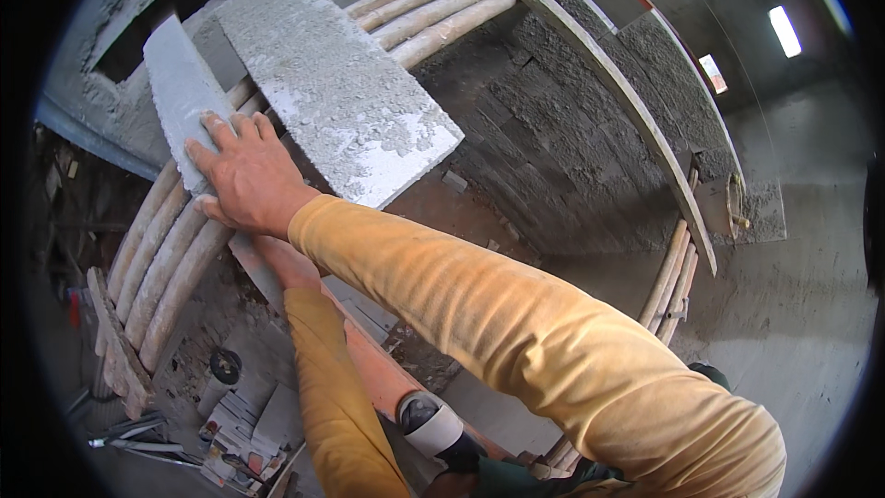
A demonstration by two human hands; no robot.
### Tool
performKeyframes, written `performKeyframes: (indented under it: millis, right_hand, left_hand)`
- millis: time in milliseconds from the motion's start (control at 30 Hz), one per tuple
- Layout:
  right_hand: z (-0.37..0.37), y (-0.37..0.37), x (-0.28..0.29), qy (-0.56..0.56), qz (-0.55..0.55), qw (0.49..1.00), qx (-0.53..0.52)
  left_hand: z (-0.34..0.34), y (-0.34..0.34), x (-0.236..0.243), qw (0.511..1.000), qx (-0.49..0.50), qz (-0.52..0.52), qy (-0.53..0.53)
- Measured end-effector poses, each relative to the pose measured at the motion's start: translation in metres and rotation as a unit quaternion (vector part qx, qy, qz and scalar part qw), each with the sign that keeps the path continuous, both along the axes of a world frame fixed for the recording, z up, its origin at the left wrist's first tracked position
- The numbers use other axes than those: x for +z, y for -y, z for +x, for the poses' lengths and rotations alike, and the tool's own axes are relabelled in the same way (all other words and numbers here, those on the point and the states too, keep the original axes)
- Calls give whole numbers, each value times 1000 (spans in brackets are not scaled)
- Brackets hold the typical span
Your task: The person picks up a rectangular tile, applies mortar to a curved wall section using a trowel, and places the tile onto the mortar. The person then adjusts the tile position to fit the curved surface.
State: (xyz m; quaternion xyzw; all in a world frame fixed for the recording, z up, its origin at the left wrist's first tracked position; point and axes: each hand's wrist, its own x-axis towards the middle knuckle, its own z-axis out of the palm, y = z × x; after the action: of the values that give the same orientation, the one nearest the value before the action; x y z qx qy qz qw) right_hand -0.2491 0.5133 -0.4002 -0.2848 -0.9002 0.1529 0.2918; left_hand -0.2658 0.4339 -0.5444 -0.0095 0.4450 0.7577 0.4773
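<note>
My right hand [235,161] rests over the lower end of a narrow pale grey board [171,65], fingertips on its face and thumb curled at its end. Just right of it, a wider mortar-crusted grey slab [327,83] lies across pale poles [157,277]. My left hand [286,267] reaches beneath my right forearm, its fingers hidden behind my right hand and arm, so what it touches cannot be made out.
A long curved-looking batten [608,65] crosses poles at upper right, above mortar-coated dark surfaces [553,138]. An orange plank [378,369] runs below me. Scraps and tools [240,433] lie at lower left. A plastered wall [802,304] stands right.
</note>
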Motion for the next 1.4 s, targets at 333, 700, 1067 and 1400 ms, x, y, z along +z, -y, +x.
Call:
performKeyframes:
  millis: [333,700,1067,1400]
  right_hand:
    - [66,-23,6,-5,-22,1000,-8]
    - [230,-86,-55,66,-336,897,-280]
    - [255,-87,-93,-92,-516,796,-302]
    - [331,29,-77,-153,-526,799,-248]
  left_hand:
    - [35,1,-1,991,-115,-61,-9]
    - [63,-34,26,959,-233,-121,-106]
    - [65,-29,32,954,-260,-79,-126]
    - [131,74,30,956,-248,-77,-132]
